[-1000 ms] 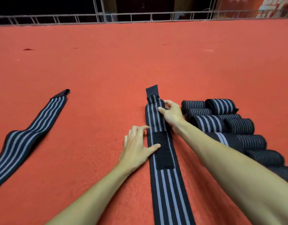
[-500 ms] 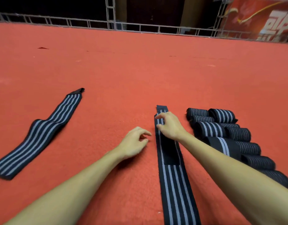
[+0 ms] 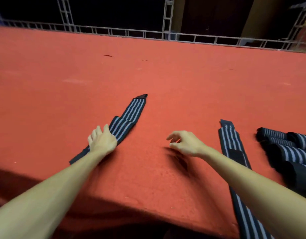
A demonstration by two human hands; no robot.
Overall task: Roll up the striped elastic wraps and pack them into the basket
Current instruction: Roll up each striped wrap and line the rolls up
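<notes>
A black, pale-striped wrap (image 3: 127,116) lies unrolled on the red table (image 3: 166,80), running to 1 o'clock from the left grip (image 3: 102,141), laid flat upon it. The right grip (image 3: 186,142) hangs slack, empty.

On my feed, both forearms show bare to the frame's edge, long and slender. The left hand (image 3: 103,141) and right hand (image 3: 186,144) are bare too, fingers slightly blurred.
</notes>
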